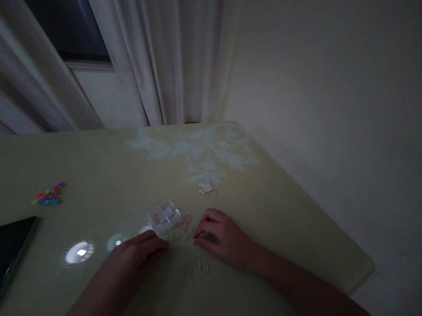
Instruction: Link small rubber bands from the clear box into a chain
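Observation:
My left hand (140,253) rests low over the table with thumb and fingers pinched together. Whatever its fingertips hold is too small and dim to make out. Opposite it, my right hand (222,235) also pinches, its fingertips beside a row of small pale rings (183,233); what lies in that pinch is unclear. Just beyond the hands sits a clear plastic compartment box (166,219) with small rings in one section. A pinkish ring (187,219) lies at its right. Several more thin rings, one yellowish (203,268), lie nearer to me, between the forearms.
White small pieces (205,188) lie behind my right hand. Farther left are a colourful pile of small pieces (50,194), a dark phone or tablet (11,253) and a shiny round object (79,252). The table (288,220) meets a wall at the right; curtains (184,60) hang behind.

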### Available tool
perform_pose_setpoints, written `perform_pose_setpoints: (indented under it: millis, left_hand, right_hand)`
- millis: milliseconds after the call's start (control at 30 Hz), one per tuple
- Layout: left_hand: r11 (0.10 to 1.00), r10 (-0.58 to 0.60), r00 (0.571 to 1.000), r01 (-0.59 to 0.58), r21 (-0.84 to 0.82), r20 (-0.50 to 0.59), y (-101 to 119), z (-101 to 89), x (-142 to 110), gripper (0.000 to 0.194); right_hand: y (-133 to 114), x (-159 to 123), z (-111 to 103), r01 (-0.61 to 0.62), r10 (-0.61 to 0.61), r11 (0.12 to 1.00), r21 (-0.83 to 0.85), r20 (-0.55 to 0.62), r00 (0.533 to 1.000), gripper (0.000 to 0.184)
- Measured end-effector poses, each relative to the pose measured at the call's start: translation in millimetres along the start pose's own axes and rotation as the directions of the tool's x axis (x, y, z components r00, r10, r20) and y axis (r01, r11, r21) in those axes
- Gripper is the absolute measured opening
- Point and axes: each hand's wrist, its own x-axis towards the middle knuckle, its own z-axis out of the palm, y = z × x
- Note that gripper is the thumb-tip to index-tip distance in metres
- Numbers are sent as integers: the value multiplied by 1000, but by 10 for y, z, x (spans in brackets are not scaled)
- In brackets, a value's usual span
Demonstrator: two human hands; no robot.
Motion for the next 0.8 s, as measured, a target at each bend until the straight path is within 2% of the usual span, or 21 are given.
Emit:
perform_pose_setpoints:
  millis: [67, 200, 300, 433, 500, 600, 700, 800]
  left_hand:
    - [999, -16, 1000, 16, 34, -6, 25, 42, 0, 31]
    - [994, 27, 999, -30, 108, 28, 104, 164, -16, 30]
    - [972, 73, 997, -79, 222, 37, 142, 255, -47, 33]
    - [911, 209, 977, -182, 370, -33, 140, 357, -68, 47]
    - [934, 222, 971, -184, 304, -93, 137, 377, -59, 43]
    - [994, 112, 983, -112, 7, -148, 156, 345, -39, 27]
    - [967, 24, 991, -57, -247, -133, 194, 278, -30, 19]
    - [928, 13, 990, -65, -366, -143, 254, 227, -20, 13]
  right_hand:
    - [-22, -26, 15, 73, -73, 997, -8, 30, 997, 12]
    - [-88, -54, -37, 190, -184, 982, -24, 150, 971, 21]
    - [-144, -59, -86, 218, -197, 974, -56, 255, 947, 17]
    - [-215, -84, -57, 209, -144, 963, -167, 333, 932, 9]
    - [-239, -103, -17, 199, -115, 953, -227, 335, 935, 10]
    - [-254, -111, -3, 124, -66, 973, -192, 284, 957, 8]
    - [-263, -83, -74, -42, 33, 998, 43, 188, 982, 11]
    - [-286, -47, -159, -135, 106, 950, 281, 117, 988, 8]
